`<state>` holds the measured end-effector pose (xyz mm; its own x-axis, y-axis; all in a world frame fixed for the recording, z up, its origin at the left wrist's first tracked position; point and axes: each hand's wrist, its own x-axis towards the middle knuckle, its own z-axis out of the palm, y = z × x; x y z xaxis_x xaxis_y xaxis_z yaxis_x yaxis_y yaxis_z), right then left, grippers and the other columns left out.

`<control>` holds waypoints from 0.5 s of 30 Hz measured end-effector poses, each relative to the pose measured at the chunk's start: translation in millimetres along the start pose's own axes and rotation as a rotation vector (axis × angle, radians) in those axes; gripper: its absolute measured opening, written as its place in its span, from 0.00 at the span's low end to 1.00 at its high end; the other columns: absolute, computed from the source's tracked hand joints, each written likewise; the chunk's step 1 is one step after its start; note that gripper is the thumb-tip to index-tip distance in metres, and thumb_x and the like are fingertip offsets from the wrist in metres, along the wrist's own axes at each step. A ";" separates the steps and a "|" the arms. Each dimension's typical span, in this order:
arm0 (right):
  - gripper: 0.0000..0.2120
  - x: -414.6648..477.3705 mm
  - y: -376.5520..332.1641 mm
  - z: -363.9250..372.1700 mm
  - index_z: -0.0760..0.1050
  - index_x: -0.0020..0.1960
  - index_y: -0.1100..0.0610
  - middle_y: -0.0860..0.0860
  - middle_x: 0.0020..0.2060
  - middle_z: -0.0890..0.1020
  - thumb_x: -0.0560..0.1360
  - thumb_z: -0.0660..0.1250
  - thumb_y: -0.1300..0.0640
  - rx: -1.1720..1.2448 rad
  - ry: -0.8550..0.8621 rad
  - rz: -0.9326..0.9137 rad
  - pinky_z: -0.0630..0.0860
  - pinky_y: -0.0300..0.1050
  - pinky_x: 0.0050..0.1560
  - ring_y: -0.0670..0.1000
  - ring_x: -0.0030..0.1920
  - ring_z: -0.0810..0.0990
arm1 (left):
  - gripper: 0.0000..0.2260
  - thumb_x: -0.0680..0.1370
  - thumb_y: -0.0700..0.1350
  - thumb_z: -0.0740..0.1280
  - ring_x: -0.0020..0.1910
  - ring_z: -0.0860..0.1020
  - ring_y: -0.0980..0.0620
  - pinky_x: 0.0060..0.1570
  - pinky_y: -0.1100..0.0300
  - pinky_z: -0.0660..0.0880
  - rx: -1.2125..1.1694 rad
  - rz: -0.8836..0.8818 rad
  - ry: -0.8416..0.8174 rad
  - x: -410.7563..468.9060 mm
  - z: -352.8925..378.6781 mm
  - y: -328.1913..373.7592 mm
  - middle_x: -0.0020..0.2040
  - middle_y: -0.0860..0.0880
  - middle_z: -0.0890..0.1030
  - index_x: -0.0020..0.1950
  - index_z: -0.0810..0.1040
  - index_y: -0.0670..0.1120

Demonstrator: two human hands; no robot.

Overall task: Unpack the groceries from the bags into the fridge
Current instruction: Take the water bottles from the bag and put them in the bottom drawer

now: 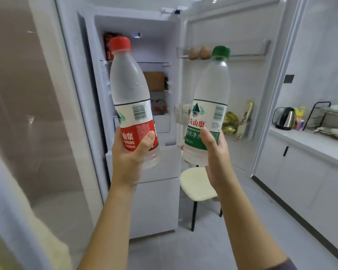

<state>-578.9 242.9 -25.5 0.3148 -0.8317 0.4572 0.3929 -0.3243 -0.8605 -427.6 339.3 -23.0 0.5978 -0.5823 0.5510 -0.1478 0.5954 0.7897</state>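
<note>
My left hand [129,154] covers part of the lower label on the red-capped bottle [129,84]; my right hand [217,158] covers part of the label on the green-capped bottle [211,84]. Dark red pack [108,46] on top fridge shelf: partly behind the red cap, too blurred to identify. Dish rack [328,117] cut off by right edge.
</note>
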 end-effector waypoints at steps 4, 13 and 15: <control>0.26 6.3 -3.4 14.6 0.73 0.60 0.44 0.48 0.55 0.83 0.64 0.70 0.39 -0.002 -0.034 -0.035 0.77 0.61 0.60 0.53 0.57 0.82 | 0.25 0.65 0.57 0.74 0.50 0.81 0.52 0.48 0.59 0.78 0.021 0.023 0.032 3.2 -9.9 6.3 0.52 0.51 0.82 0.60 0.75 0.54; 0.25 17.7 -5.0 23.0 0.74 0.58 0.41 0.47 0.54 0.84 0.63 0.70 0.38 -0.018 -0.089 -0.063 0.78 0.61 0.59 0.53 0.56 0.83 | 0.27 0.65 0.55 0.73 0.49 0.81 0.56 0.45 0.65 0.77 0.033 0.083 0.051 6.5 -11.7 11.5 0.53 0.51 0.82 0.63 0.74 0.53; 0.26 20.7 -5.5 22.2 0.73 0.58 0.42 0.47 0.54 0.84 0.62 0.70 0.37 -0.016 -0.099 -0.063 0.79 0.59 0.59 0.53 0.56 0.83 | 0.27 0.65 0.55 0.74 0.49 0.81 0.55 0.46 0.64 0.77 0.034 0.089 0.055 8.1 -10.3 10.2 0.53 0.50 0.82 0.63 0.74 0.52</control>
<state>-555.4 237.4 -6.4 0.3736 -0.7612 0.5301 0.4008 -0.3829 -0.8323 -416.1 346.3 -13.2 0.6234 -0.4958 0.6046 -0.2288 0.6237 0.7474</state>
